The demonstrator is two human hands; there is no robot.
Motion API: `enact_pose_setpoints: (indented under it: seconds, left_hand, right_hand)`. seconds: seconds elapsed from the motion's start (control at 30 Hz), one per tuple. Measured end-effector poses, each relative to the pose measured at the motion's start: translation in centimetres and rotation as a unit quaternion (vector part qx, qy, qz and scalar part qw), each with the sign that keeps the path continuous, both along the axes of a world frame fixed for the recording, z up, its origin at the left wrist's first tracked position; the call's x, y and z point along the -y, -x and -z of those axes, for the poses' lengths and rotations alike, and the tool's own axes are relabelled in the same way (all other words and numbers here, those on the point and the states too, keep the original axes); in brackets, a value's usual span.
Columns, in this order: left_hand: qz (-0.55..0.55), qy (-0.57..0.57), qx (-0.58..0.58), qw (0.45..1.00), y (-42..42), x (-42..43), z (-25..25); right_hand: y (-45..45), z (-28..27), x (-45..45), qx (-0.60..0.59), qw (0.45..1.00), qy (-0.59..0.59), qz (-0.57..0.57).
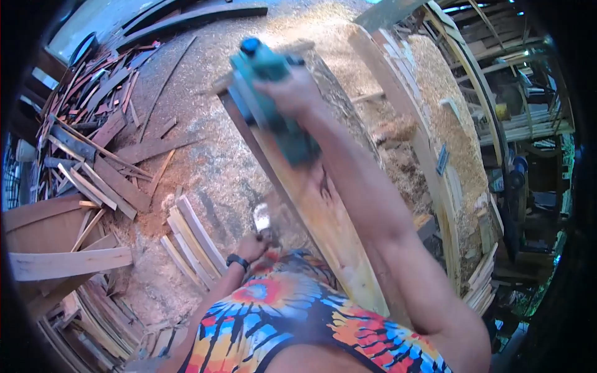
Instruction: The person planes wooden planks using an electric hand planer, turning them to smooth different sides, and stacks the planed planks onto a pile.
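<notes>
The right hand [291,93] has its grip closed around a boxy teal power planer [295,140] at the long pale wooden board's [348,255] far end; the left hand [252,247] clasps a small whitish object [262,216].

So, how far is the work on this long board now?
Already done, it seems: the near part of the board looks pale and fairly smooth, and shavings lie around. In hand: the right hand holds the green power planer near the board's far end. Probably left: the darker patch. Blur hides whether the far end is finished.
</notes>
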State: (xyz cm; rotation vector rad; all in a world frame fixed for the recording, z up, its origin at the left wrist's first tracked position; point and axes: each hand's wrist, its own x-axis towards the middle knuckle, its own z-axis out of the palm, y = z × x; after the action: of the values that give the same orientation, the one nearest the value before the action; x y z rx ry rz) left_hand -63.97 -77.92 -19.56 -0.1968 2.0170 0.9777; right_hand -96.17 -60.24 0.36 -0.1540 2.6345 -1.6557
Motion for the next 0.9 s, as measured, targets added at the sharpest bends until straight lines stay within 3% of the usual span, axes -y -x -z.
enact_pose_setpoints:
  seconds: [0.1,0.2,0.33,0.5,0.57,0.77,0.9]
  left_hand:
    - [-0.166,-0.106,-0.007,0.98,-1.7,-0.6,0.8]
    - [-0.175,-0.09,0.008,0.98,-2.1,-0.9,-2.0]
    - [0.05,0.01,-0.014,0.999,-6.3,0.8,3.3]
    - [0.228,0.057,0.007,0.972,-9.5,-1.1,2.0]
    - [0.268,0.021,0.011,0.963,-9.7,-2.6,2.0]
    - [0.361,-0.048,0.055,0.93,-13.1,-9.4,-1.6]
    - [0.425,-0.081,0.044,0.9,-18.3,-14.3,-2.3]
  right_hand:
    - [3.0,-0.2,1.4,0.018,0.996,-0.089,0.012]
    - [0.4,-0.9,0.6,-0.045,0.998,-0.051,-0.016]
    - [-10.5,-1.7,-3.4,0.002,0.999,-0.028,0.021]
    - [-28.4,-4.0,-11.4,0.046,0.998,-0.025,0.043]
    - [-34.1,-4.2,-14.6,0.071,0.996,0.003,0.053]
    - [-51.8,-2.2,-24.6,-0.005,0.987,-0.094,0.13]
    - [-63.3,-2.6,-30.8,0.136,0.963,0.008,0.231]
